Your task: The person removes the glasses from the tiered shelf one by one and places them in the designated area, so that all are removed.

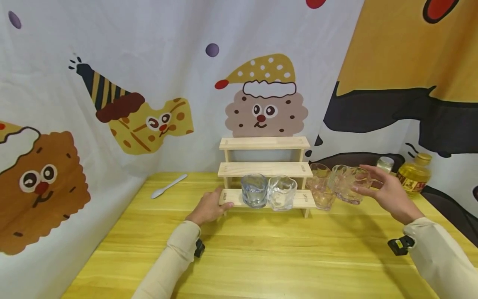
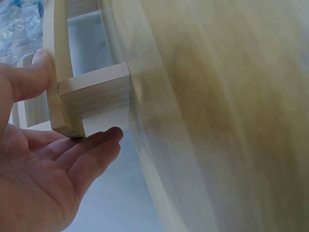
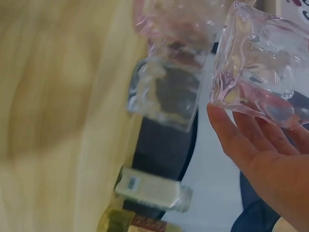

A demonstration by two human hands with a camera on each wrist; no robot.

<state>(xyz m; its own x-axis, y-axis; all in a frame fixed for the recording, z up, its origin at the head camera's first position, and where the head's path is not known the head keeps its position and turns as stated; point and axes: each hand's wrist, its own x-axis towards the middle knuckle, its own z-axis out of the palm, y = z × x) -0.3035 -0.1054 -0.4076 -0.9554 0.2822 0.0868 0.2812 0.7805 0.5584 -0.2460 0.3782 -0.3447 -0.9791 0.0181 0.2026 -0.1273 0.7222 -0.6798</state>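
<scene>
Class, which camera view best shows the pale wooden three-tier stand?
The head view: all three tiers of the stand are visible. The left wrist view shows only part, near one end, with the left hand on it; the right wrist view shows at most an unclear sliver.

Cartoon-printed cloth (image 1: 179, 50) round a wooden table (image 1: 276, 257) suggests a curtained booth.

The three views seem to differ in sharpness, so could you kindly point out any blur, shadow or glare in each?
Head: mostly sharp, a soft shadow on the right of the flat yellow wooden tabletop; left wrist: stepped pale wooden rack fairly crisp, tabletop grain soft; right wrist: tabletop blurred, bright glints on the clear pinkish tumbler.
</scene>
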